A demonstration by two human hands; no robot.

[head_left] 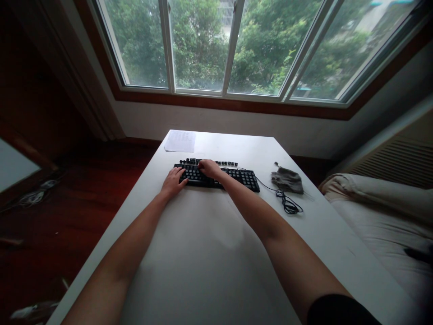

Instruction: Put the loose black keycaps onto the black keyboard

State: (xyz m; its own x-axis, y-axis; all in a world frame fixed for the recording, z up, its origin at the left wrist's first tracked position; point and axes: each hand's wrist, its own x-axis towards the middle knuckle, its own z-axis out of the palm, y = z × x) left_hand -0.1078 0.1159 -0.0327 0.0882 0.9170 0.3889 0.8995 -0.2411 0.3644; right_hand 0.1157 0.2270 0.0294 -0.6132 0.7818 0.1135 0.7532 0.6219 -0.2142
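Note:
A black keyboard (pixel 237 177) lies across the far part of a white table (pixel 203 253). My left hand (pixel 173 180) rests flat on the keyboard's left end with its fingers stretched out, open. My right hand (pixel 210 168) sits on the upper middle of the keyboard with its fingers curled down and pinched together; what they grip is hidden. A row of loose black keycaps (pixel 223 162) lies just behind the keyboard, beside my right hand.
The keyboard's black cable (pixel 287 205) coils to the right, next to a crumpled grey cloth (pixel 287 180). A sheet of paper (pixel 180 141) lies at the far left corner. A bed (pixel 382 212) stands on the right, and a wooden floor on the left.

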